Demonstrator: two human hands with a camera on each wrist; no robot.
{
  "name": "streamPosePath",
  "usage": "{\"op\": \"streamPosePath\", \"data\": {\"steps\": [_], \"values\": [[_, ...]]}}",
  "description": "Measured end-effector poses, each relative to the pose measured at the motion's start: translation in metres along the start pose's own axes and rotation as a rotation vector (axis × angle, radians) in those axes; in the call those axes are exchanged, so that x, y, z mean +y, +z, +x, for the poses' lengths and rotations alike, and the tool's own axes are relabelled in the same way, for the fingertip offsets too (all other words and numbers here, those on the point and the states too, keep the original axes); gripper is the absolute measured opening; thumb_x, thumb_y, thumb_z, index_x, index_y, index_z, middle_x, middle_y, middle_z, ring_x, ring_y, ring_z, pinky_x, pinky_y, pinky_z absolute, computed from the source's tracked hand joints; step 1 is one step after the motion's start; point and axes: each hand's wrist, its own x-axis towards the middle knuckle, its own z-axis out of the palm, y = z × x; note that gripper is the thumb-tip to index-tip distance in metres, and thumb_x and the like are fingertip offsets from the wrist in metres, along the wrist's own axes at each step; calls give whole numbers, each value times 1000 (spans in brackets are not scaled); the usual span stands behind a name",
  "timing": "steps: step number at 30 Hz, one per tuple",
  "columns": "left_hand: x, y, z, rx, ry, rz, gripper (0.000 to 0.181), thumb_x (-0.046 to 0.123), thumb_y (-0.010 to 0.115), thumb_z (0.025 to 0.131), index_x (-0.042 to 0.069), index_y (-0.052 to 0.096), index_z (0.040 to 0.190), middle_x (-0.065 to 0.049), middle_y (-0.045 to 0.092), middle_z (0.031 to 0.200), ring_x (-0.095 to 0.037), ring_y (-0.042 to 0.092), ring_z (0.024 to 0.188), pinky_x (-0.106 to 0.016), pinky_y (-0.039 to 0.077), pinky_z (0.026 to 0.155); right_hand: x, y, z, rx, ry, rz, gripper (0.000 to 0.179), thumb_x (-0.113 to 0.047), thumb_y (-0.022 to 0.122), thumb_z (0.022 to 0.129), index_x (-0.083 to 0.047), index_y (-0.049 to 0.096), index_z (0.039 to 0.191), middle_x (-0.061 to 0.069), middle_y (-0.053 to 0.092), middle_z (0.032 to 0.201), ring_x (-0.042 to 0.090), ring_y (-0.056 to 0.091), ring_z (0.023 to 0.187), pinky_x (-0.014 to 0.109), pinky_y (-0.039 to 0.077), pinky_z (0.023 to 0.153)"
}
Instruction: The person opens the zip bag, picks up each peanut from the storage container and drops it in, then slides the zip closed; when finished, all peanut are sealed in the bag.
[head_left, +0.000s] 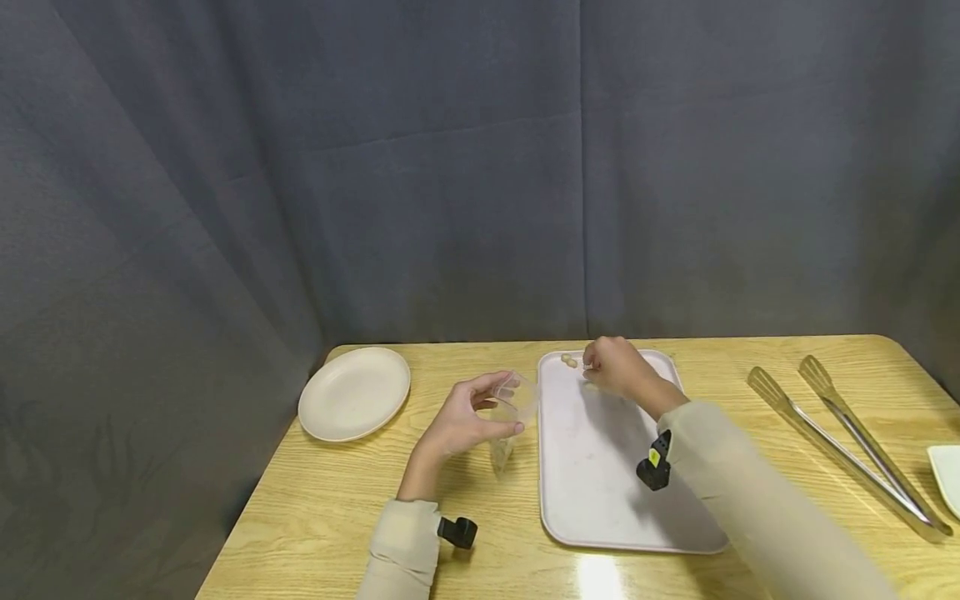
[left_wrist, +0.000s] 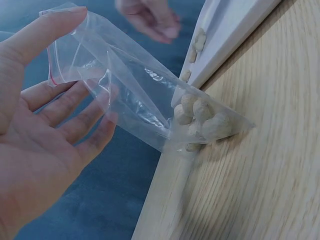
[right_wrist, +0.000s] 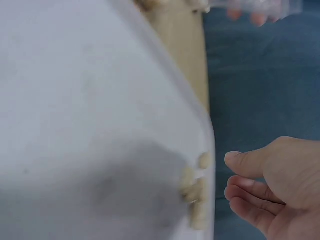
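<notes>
The tray [head_left: 592,475], pale and shallow, lies on the wooden bench [head_left: 292,525]. Just left of it, the person's left hand [head_left: 468,417] holds a clear zip bag [left_wrist: 132,92] near its mouth, the thumb lying over one side and the fingers curved and spread apart behind, so that the mouth gapes wide. The bag hangs down on the tray's left, with several bagged peanuts [left_wrist: 202,117] gathered in its lower corner; whether that corner touches the bench cannot be told.

The right hand [head_left: 618,367] is over the far end of the tray, near a few loose peanuts [right_wrist: 195,192] that lie on it just inside its far edge. Its fingers are loosely bent, with a gap between thumb and fingers, and nothing shows in its hold.

Well to the left of the tray, level with its far part, sits a round plate [head_left: 354,395]. To the right of the tray lie metal tongs [head_left: 847,455], their arms spread; beyond them, a white dish [head_left: 948,471] is partly cut off. A dark curtain [head_left: 450,208] hangs behind the tray.
</notes>
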Motion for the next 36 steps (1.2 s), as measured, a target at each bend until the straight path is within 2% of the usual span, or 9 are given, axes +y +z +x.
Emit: {"op": "streamPosePath", "data": {"steps": [4,6,9,12,17,23,26,31,36], "values": [[0,1,0,5,0,0,74,13,83,81,3,48,146,-11,58,138,-27,54,122,-45,41,106,14,13,-6,-26,67,-13,7,1,72,83,4,73,89,15,72,91,23,62,77,43,54,73],[1,1,0,4,-1,-7,74,12,83,81,3,48,146,-12,57,138,-26,54,122,-45,41,106,18,18,-8,-36,91,-12,4,0,72,84,1,71,81,12,70,87,20,57,71,40,51,68],[1,1,0,0,-1,-17,75,9,82,81,1,46,146,-16,56,139,-31,54,123,-48,40,107,20,22,-9,-37,92,-17,28,0,72,86,-6,57,63,6,61,75,17,45,64,34,41,59],[2,1,1,-4,-8,-18,76,6,82,81,0,44,147,-18,54,141,-37,52,123,-50,39,107,19,25,-10,-33,58,-54,38,3,71,85,-10,50,55,5,54,71,17,42,64,33,37,58],[6,0,1,-22,-24,-5,76,3,80,82,-2,42,148,-19,53,142,-40,50,125,-51,37,109,14,28,-12,-33,30,-113,31,7,68,82,-9,58,56,8,56,75,19,45,68,33,42,59],[30,0,-5,-33,-27,10,72,1,78,82,-7,44,145,-19,56,138,-34,54,120,-53,38,107,6,31,-12,-40,-24,-146,46,7,67,80,-14,38,52,3,42,68,16,34,62,28,31,55],[38,0,-8,-24,-16,15,70,1,78,81,-8,46,143,-19,57,136,-33,56,117,-54,39,106,2,32,-12,-57,-34,-142,46,8,66,79,-16,37,52,0,41,65,15,34,61,27,31,55],[41,1,-9,-28,-21,12,70,1,78,82,-7,46,143,-20,57,136,-35,55,118,-54,39,106,-1,34,-13,-76,-18,-131,45,9,61,79,-18,36,53,-3,38,59,15,34,58,28,32,54],[40,0,-8,-31,-24,7,70,1,78,82,-8,45,144,-20,56,137,-36,54,119,-54,39,107,1,35,-14,-49,-30,-127,48,10,60,78,-19,30,53,-5,31,58,14,31,57,27,29,55]]}}
